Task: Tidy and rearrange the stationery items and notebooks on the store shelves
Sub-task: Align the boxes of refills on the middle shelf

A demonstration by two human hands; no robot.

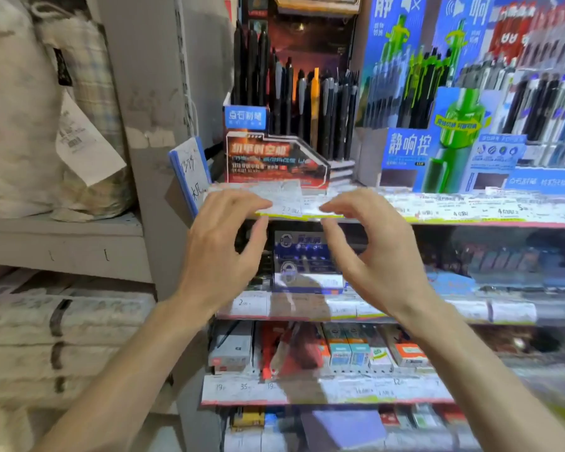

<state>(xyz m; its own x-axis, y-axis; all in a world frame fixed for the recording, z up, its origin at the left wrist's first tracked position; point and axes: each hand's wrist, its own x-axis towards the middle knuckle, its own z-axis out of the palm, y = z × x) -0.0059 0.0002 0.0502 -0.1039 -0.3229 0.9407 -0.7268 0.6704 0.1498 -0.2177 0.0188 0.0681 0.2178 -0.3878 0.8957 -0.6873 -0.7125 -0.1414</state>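
Observation:
A red and black display box of dark pens (276, 158) stands on the upper shelf (437, 220), just behind its price-label strip. My left hand (222, 243) and my right hand (369, 252) hover side by side in front of that strip, below the box. Both hold nothing, with fingers spread and curled and thumbs under the shelf edge. Between my hands, one shelf down, a blue and white pen box (307, 265) shows. A blue-edged handwritten card (190, 172) leans left of the red box.
A blue display with green pens (444, 125) fills the upper right. Lower shelves hold small boxed items (356, 353) and price tags. On the left, a grey shelf unit (66, 230) carries cloth sacks above and wrapped paper stacks (46, 337) below.

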